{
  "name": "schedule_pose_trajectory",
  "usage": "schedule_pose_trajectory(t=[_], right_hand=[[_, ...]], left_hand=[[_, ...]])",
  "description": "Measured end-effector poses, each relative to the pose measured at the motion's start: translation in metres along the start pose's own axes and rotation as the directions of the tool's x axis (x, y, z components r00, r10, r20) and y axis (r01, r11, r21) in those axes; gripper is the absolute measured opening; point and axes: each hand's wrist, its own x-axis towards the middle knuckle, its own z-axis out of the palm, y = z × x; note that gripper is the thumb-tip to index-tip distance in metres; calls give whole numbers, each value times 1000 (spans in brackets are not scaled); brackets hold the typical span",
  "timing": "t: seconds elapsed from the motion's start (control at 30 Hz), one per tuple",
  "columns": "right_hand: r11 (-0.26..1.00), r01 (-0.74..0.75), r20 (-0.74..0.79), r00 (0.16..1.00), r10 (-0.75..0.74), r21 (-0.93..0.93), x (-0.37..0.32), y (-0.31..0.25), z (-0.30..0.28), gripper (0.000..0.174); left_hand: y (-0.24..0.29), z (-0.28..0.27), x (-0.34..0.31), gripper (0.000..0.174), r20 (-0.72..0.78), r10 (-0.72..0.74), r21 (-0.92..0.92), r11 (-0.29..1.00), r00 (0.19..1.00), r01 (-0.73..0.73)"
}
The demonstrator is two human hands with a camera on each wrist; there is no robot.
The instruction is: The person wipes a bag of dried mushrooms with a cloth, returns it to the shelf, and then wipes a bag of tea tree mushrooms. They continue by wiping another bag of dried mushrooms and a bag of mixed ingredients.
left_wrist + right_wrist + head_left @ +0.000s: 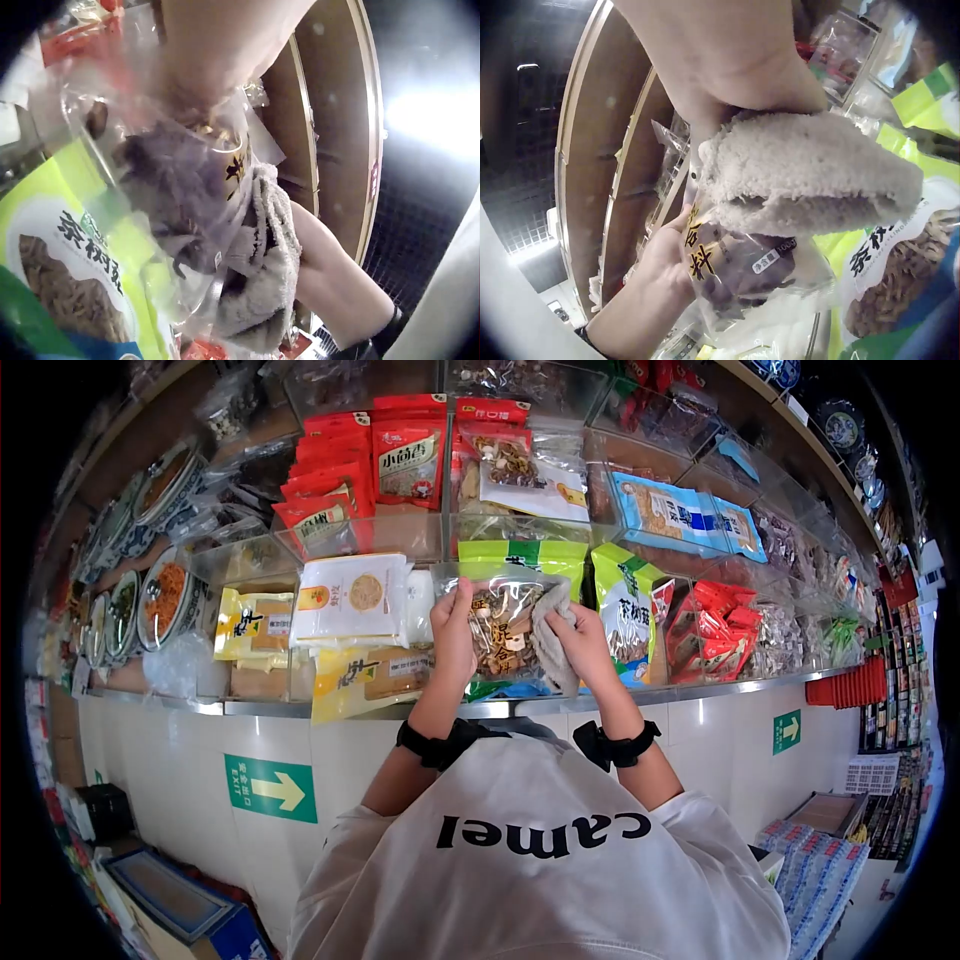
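Note:
Held up over the front of the shelf is a clear plastic bag of dried brown food (497, 635) with black and yellow lettering. My left hand (453, 628) grips its left edge, thumb on the front face. At the bag's right side, my right hand (588, 647) holds a fluffy grey cloth (552, 638) folded against it. In the right wrist view the cloth (810, 176) lies over the bag's surface and hides part of it. The left wrist view shows the cloth (262, 277) along the bag's edge, with the dark contents (172, 187) blurred.
Green-and-white mushroom packs (625, 610) stand just right and behind. White packs (350, 598) and yellow packs (375, 675) lie left, the latter overhanging the metal shelf edge (480, 708). Clear dividers separate red packs (408, 465), blue packs (670, 510) and small red packets (722, 625).

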Motion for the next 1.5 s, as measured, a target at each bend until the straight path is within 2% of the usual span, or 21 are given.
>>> schedule_pose_trajectory(t=[0.23,0.3,0.37,0.47,0.53,0.6,0.73,0.8,0.83,0.9,0.93,1.0,1.03,1.07,1.13,1.17,1.2,1.27,1.33,1.43,1.5], right_hand=[[1000,-5,-19,1000,5,22,6,11,0,21],[1000,-8,-17,1000,9,24,4,18,0,21],[985,38,84,996,-24,-171,-1,25,-2,22],[984,-7,123,992,30,-180,-4,33,-5,22],[976,-1,124,992,29,-220,-5,31,-10,21],[892,171,80,985,-151,-419,-6,28,-15,19],[859,172,109,985,-135,-482,-6,23,-26,19],[813,159,182,981,-66,-560,-7,20,-37,19],[813,158,181,981,-66,-560,-6,19,-42,19],[906,-64,-12,998,65,-418,-3,18,-51,20],[907,-66,-12,998,67,-417,1,15,-52,20],[993,-9,-135,991,-7,-114,12,7,-55,28],[998,50,-144,988,-56,-43,18,5,-51,35],[998,48,-148,988,-53,-39,22,0,-46,35],[947,222,-85,965,-247,-233,27,-10,-34,35],[933,224,-83,963,-257,-282,29,1,-28,32],[933,225,-84,963,-257,-281,29,1,-29,32],[995,77,24,997,-76,-66,30,-2,-30,27],[999,38,-12,999,-38,6,31,-1,-30,23],[986,118,-32,992,-122,-116,36,14,-32,18],[959,243,-193,944,-268,-143,36,17,-27,14]], left_hand=[[-3,9,11,35,-35,30,-10,999,999,-30],[-7,5,21,34,-71,-3,-128,992,997,-6],[-3,6,26,34,-72,35,-90,995,997,-42],[-2,2,35,34,-81,76,-60,995,994,-81],[-3,0,39,42,-31,21,-47,999,999,-22],[-6,0,41,43,-19,2,-64,998,1000,-4],[-5,7,41,43,-13,-27,-71,997,1000,26],[-1,12,43,38,-46,-6,-118,993,999,0],[0,13,44,34,-83,17,-166,986,996,-31],[0,8,49,34,-100,37,-107,993,994,-48],[-1,6,51,35,-115,56,-48,997,992,-62],[-6,6,50,36,-118,81,29,996,990,-78],[-10,9,50,36,-125,64,30,998,990,-60],[-12,14,49,36,-131,46,32,999,990,-42],[-12,22,44,37,-81,26,16,1000,996,-24],[-12,26,43,38,-18,-21,13,1000,1000,22],[-11,28,43,39,44,-67,12,998,997,67],[-4,31,44,41,68,-47,56,997,997,44],[3,36,40,42,101,-92,11,996,991,92],[3,37,41,42,110,-112,-2,994,988,113],[-2,35,44,42,132,-114,-8,993,985,116]])
